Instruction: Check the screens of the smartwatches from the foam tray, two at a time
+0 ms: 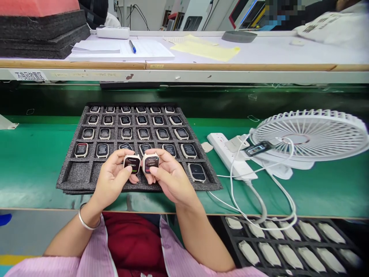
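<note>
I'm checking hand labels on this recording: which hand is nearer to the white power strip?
The right hand. It holds one watch to the left of the power strip, not touching it; the left hand holds another watch, farther left.

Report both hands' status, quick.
Left hand: closed around a watch, thumb on its screen.
Right hand: closed around another watch, thumb on its screen too.
</note>
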Available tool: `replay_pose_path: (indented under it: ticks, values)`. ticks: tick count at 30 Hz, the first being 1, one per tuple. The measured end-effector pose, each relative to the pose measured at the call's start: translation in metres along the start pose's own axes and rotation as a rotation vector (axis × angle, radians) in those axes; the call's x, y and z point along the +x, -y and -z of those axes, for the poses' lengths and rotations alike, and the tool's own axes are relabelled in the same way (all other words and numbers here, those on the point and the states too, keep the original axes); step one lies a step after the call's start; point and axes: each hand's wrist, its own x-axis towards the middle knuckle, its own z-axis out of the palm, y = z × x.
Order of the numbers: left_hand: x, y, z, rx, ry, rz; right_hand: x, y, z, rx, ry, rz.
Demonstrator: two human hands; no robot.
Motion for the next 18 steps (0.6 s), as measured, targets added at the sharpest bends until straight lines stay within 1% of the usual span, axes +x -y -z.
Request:
replay_pose_path:
  ticks: [6, 9, 11, 12, 13, 15, 16, 17, 18]
  values:
    - [0.003, 0.005, 0.002, -0.006, 0.011, 0.006, 0.0, 0.0, -0.001, -0.004, 0.004, 0.002]
    - [0.0, -0.006, -0.003, -0.022, -0.008, -0.018, 0.0, -0.002, 0.0, 0.0, -0.011, 0.002]
    - [-0.011, -0.02, -0.009, -0.094, 0.031, -0.019, 0.002, -0.002, 0.001, 0.024, -0.024, 0.005]
    - [-0.019, -0.027, -0.012, -0.15, 0.098, -0.001, 0.003, -0.003, 0.0, 0.041, -0.024, 0.004]
    - [-0.028, -0.035, -0.016, -0.224, 0.205, 0.035, 0.005, -0.003, 0.0, 0.055, -0.019, 0.002]
    - [-0.046, -0.047, -0.023, -0.374, 0.493, 0.151, 0.005, 0.0, -0.005, 0.068, -0.008, 0.019]
    - [-0.054, -0.052, -0.026, -0.434, 0.587, 0.169, 0.002, 0.002, -0.009, 0.069, 0.006, 0.04]
    - [-0.059, -0.056, -0.028, -0.471, 0.641, 0.18, -0.004, 0.005, -0.013, 0.069, 0.025, 0.065]
    - [-0.063, -0.059, -0.03, -0.504, 0.669, 0.166, -0.012, 0.01, -0.018, 0.068, 0.046, 0.095]
